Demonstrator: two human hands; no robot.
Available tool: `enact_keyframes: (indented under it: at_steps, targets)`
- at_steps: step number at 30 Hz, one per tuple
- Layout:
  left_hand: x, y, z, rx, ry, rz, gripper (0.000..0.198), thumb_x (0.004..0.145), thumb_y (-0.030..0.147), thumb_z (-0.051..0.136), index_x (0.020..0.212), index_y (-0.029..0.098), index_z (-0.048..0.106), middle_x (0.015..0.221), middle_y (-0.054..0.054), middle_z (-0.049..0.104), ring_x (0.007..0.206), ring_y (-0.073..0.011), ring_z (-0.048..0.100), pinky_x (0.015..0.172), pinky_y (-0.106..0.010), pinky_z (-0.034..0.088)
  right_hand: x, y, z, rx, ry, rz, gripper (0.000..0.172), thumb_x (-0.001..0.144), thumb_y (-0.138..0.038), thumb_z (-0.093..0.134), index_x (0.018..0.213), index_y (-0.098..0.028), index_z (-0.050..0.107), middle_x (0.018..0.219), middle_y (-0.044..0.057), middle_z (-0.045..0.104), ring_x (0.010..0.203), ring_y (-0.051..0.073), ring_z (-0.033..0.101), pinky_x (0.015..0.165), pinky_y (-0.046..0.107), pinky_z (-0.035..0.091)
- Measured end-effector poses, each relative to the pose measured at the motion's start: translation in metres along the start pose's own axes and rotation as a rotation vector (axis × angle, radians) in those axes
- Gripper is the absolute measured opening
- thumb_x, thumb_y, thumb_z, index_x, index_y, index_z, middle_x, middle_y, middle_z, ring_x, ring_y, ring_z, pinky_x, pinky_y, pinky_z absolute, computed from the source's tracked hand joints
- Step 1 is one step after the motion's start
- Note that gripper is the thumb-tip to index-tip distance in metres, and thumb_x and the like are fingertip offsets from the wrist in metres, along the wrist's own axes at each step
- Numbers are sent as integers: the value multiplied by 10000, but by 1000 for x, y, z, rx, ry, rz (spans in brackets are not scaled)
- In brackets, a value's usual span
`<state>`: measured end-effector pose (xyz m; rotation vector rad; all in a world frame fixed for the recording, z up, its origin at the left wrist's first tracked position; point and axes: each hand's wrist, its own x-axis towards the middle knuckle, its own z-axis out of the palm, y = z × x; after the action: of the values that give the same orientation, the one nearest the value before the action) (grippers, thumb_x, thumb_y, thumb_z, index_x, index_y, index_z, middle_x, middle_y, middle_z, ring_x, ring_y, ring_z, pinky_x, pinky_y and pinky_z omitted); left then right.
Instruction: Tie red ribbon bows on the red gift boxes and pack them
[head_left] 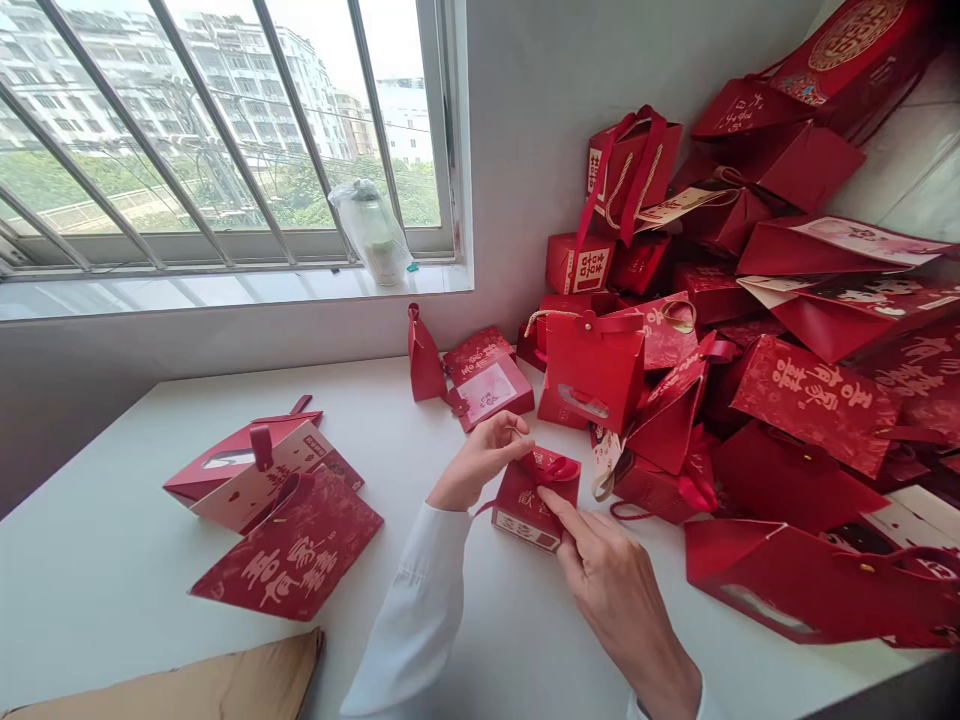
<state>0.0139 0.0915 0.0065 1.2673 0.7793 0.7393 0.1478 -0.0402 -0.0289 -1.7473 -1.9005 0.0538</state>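
Note:
A small red gift box with gold characters and a pale printed side sits on the white table in front of me. Across its top lies a red ribbon, looped at the right. My left hand is closed in a pinch at the back left of the box, on what appears to be the ribbon; its fingertips partly hide it. My right hand comes from the front right, its index finger stretched out and touching the box top by the ribbon's crossing. The other fingers curl loosely around nothing visible.
A large heap of red gift boxes fills the right side. Several folded red boxes lie at the left on the white table. Brown cardboard is at the front left. A bagged cup stands on the windowsill.

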Motion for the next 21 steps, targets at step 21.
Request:
enact_keyframes:
  at_steps: [21]
  targets:
    - [-5,4,-9,97,-184,85,222,733,195,655,914,183,527,846,-4,535,779,-117,517,699,-236,420,29,3,-36,268,102,88,231,925,-339,449,947,-253,662,861,23,660,754,162,608,648,257,460]
